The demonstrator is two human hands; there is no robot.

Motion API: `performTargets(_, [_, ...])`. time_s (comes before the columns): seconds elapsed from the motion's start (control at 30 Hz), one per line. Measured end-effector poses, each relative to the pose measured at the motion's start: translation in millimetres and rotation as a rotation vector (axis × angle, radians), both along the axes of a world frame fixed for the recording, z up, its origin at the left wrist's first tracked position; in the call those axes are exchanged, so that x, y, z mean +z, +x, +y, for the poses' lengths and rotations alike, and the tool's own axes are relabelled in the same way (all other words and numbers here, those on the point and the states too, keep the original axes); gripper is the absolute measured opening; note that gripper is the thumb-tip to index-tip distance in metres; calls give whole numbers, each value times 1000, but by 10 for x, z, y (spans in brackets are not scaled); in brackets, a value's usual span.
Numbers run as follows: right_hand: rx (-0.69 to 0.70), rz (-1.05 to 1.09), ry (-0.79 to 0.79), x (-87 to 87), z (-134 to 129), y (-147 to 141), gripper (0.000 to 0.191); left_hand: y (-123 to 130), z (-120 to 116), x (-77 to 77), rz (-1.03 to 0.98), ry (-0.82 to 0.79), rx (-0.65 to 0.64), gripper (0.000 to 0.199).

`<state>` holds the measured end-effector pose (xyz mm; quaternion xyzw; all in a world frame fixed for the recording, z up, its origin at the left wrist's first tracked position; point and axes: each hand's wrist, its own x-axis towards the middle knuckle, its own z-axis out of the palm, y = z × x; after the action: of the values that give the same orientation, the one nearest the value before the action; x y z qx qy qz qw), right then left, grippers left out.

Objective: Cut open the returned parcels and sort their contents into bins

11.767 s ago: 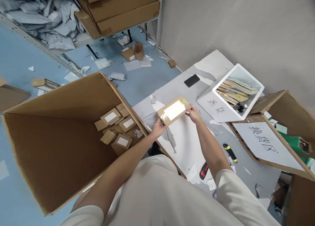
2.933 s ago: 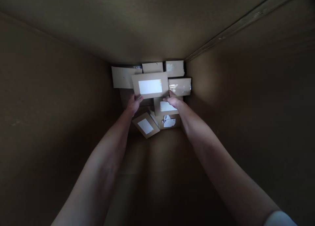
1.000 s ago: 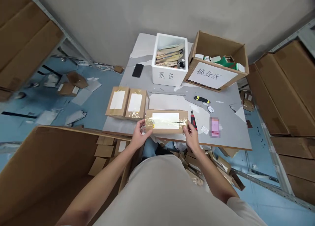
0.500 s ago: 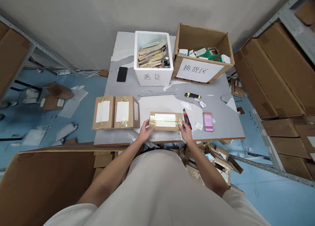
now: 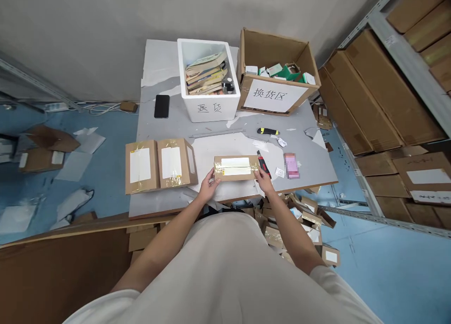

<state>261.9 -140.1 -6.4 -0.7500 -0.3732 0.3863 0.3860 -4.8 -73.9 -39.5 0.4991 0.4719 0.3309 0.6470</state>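
- Holding the taped carton [image 5: 236, 168] at frame centre, over the front part of the table [image 5: 301, 126]; impossible to tell whether resting on it or just above.
- Clamped on its left end with the left hand [image 5: 208, 186], on its right end with the right hand [image 5: 263, 180].
- Could brush the red-and-black cutter [image 5: 264, 165] with the right hand, for lying so close beside it.
- Could bump the side-labelled carton [image 5: 171, 163] into the leftmost carton [image 5: 140, 166], by swinging wide toward the left of the frame.
- Could lose grip, from glossy tape under the fingers.
- Filled with books [image 5: 204, 75] and small dark items: the white bin [image 5: 211, 105], upper middle.
- Loaded with green and white packets [image 5: 289, 73]: the open cardboard box [image 5: 275, 98], just right of it.
- Partly seen, lower left, with smaller cartons [image 5: 143, 239] inside: the huge carton [image 5: 70, 267].
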Motion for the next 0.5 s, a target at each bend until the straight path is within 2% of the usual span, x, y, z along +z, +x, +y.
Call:
performTargets(0.17, [-12, 102, -72, 11, 2, -7, 64, 37, -36, 36, 24, -19, -11, 82])
performTargets(0.3, [5, 144, -103, -56, 27, 30, 69, 56, -12, 82, 69, 13, -13, 80])
performTargets(0.5, [85, 43, -21, -225, 31, 143, 69, 81, -29, 94, 113, 53, 23, 75])
